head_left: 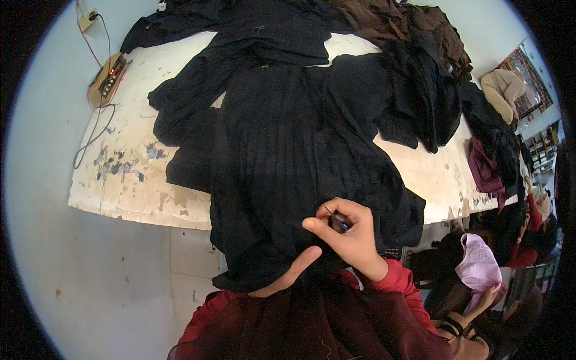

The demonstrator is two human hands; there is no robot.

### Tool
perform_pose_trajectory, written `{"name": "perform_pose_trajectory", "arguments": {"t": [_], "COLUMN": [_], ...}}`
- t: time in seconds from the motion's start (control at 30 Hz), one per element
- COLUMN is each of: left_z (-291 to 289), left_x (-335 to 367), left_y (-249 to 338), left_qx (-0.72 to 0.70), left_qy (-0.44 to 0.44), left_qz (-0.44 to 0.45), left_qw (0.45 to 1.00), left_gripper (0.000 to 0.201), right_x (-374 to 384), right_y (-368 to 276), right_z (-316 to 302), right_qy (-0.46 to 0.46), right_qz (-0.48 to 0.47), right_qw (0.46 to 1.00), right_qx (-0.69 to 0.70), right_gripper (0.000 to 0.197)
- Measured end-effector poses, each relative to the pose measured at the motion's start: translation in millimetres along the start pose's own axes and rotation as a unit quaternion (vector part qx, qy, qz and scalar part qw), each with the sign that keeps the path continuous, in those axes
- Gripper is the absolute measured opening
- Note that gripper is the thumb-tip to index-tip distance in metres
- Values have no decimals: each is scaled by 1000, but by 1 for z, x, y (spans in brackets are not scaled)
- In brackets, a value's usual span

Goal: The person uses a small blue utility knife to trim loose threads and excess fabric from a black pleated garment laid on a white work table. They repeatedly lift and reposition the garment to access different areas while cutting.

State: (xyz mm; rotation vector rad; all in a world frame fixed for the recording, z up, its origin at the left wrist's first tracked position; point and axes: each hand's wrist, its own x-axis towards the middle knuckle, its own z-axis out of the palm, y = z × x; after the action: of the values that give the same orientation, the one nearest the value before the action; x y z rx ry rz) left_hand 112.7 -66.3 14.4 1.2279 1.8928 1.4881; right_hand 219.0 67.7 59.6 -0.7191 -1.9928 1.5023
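A black garment [264, 162] with gathered folds lies spread over the table and hangs past its near edge towards me. At its lower hem, my left hand [298, 268] grips the cloth, thumb on top and the other fingers hidden under the fabric. Just right of it, my right hand [354, 237] is closed around a small dark tool [339, 223], mostly covered by the palm; its kind cannot be made out. That hand's thumb and index fingertip come close together above the garment.
The worn pale table [126, 186] has more black clothing [264, 39] and brown cloth [426, 27] at the far side. A control box with a cord [108, 78] sits at the left edge. At right, another person's hand [489, 297] holds pink cloth [479, 264].
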Motion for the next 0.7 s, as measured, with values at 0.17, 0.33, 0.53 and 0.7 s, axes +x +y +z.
{"name": "perform_pose_trajectory", "arguments": {"t": [0.17,0.33,0.53,0.7], "left_z": [10,13,10,11], "left_x": [4,8,9,4], "left_y": [-10,-8,-7,-17], "left_qx": [-380,-622,-541,-488], "left_qy": [-76,-130,-143,-142], "left_qz": [-209,-241,-259,-265], "left_qw": [898,733,787,819], "left_gripper": [51,46,55,55], "right_x": [1,-1,2,3], "right_y": [14,9,-8,-11], "right_z": [1,-9,-36,-37], "right_qy": [-39,-74,10,12], "right_qz": [121,100,-106,-153], "right_qw": [965,969,982,967], "right_qx": [231,213,-158,-201], "right_gripper": [14,15,38,25]}}
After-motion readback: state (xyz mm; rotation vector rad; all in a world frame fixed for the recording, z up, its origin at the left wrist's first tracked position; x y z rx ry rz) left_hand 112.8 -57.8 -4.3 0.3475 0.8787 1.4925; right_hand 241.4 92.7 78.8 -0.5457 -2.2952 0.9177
